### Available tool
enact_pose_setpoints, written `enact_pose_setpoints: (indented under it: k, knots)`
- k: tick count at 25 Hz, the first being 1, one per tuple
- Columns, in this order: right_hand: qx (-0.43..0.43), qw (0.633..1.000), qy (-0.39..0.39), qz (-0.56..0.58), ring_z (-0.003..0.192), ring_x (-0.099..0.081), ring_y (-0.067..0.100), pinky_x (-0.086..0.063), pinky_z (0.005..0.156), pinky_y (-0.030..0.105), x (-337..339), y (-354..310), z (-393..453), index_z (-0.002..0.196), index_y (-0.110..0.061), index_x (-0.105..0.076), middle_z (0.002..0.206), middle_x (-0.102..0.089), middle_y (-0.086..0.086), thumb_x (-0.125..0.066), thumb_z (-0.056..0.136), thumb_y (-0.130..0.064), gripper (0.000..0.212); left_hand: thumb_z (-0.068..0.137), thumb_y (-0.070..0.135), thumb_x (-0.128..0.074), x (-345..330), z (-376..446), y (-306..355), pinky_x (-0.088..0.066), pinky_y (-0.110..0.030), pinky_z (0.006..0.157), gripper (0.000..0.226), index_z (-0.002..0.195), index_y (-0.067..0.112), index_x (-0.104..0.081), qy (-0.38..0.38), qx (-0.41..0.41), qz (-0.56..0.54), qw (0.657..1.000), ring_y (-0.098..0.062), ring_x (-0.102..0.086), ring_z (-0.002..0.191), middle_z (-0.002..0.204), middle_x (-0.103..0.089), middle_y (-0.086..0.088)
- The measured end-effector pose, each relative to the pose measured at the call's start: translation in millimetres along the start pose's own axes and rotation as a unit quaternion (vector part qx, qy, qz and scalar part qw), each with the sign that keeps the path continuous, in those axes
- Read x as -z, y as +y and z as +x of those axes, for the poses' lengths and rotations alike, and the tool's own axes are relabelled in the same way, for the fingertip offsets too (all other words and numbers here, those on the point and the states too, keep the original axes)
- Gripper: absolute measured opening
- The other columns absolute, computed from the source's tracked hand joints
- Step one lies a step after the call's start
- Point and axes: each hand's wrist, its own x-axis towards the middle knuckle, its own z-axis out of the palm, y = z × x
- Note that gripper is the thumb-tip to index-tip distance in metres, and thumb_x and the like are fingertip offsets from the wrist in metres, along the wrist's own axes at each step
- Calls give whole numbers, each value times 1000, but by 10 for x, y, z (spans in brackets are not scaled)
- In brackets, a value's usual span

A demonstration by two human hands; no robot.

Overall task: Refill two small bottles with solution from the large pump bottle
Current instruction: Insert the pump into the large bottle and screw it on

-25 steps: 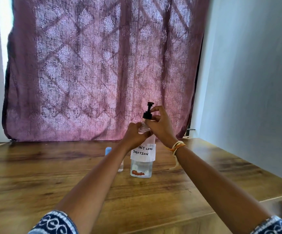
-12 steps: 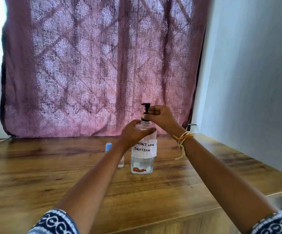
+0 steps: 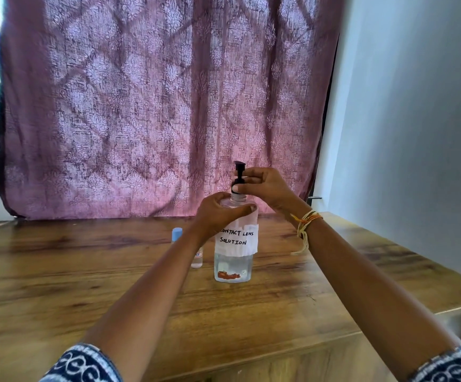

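The large clear pump bottle (image 3: 234,260), labelled "CONTACT LENS SOLUTION", stands upright on the wooden table (image 3: 86,285). My left hand (image 3: 218,213) wraps around its shoulder. My right hand (image 3: 265,186) pinches the black pump collar (image 3: 239,177) at the bottle's neck. One small clear bottle with a light blue cap (image 3: 177,234) stands just left of the large bottle, partly hidden behind my left forearm. I see no second small bottle.
A mauve patterned curtain (image 3: 154,106) hangs behind the table's far edge. A pale wall (image 3: 416,133) runs along the right side. The table's front edge and right corner (image 3: 458,307) are near my elbows.
The large bottle was tilted and lifted a second ago; it now stands upright on the table. Both hands have stayed on it, the right one at the pump.
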Motion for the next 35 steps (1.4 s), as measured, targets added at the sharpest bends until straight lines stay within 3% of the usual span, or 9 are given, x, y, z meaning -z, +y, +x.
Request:
enact_pose_setpoints:
  k: [4, 8, 12, 14, 19, 24, 27, 31, 35]
  knots:
    - [-10, 998, 27, -48, 87, -67, 27, -55, 87, 43, -103, -26, -62, 123, -2, -55, 94, -68, 24, -81, 73, -10, 57, 61, 47, -84, -52, -64, 3, -55, -22, 64, 38, 92, 30, -70, -5, -24, -30, 999, -6, -74, 75, 84, -77, 10]
    - [-37, 995, -43, 76, 95, -68, 27, -54, 92, 41, -86, -100, -84, 110, -11, -57, 114, -67, 25, -62, 84, 8, 33, 57, 51, -84, -81, -63, 5, -56, -25, 68, 38, 86, 32, -67, 20, -11, -17, 1000, -3, -72, 74, 82, -76, 13]
    - [-11, 998, 29, -59, 58, -65, -2, -56, 68, 21, -40, -50, -42, 109, -4, -57, 66, -70, -10, -84, 70, -8, 48, 51, 54, -83, -100, -69, -1, -60, -35, 74, 48, 92, 35, -68, 9, -19, -34, 999, -13, -74, 79, 89, -77, 6]
    - [-4, 994, 45, -95, 51, -58, -6, -50, 58, 17, -104, -44, -52, 109, -9, -55, 57, -62, -14, -86, 68, -19, 53, 54, 52, -82, -98, -96, 9, -60, -32, 75, 39, 89, 43, -69, -1, -41, -42, 998, -10, -74, 80, 88, -77, 9]
    - [-32, 992, -58, 108, 96, -67, 34, -54, 92, 41, -63, -50, -92, 108, -5, -60, 109, -66, 23, -65, 86, -1, 23, 65, 43, -84, -97, -109, 11, -57, -25, 69, 35, 93, 28, -68, 17, -14, -20, 1000, -2, -72, 74, 85, -76, 11]
    - [-3, 998, -14, 62, 82, -69, 19, -59, 77, 24, -26, -2, -138, 110, 3, -66, 93, -71, 12, -72, 78, 3, 33, 54, 56, -82, -105, -123, 40, -57, -30, 72, 57, 100, 25, -68, 27, 5, -2, 1000, -9, -73, 79, 91, -76, 6]
    - [5, 1000, 25, 7, 67, -67, 11, -56, 65, 18, -145, -35, -125, 103, -3, -68, 79, -69, 10, -80, 74, -5, 31, 53, 59, -79, -96, -147, 53, -56, -30, 72, 42, 90, 40, -70, 12, -14, -6, 1000, -5, -73, 76, 83, -77, 14]
    - [-37, 993, -46, 103, 87, -64, 23, -55, 79, 24, -98, -110, -141, 125, 10, -54, 103, -64, 20, -58, 88, 5, 38, 48, 62, -79, -96, -143, 63, -57, -45, 87, 70, 106, 24, -67, 20, 15, 0, 1000, -16, -73, 89, 99, -76, 2]
    - [-39, 990, -99, 97, 91, -69, 20, -56, 86, 26, 18, -131, -161, 127, 16, -49, 115, -62, 27, -46, 88, 17, 39, 50, 58, -81, -96, -160, 76, -58, -46, 86, 65, 103, 23, -68, 20, 18, -2, 1000, -16, -73, 87, 97, -76, 3]
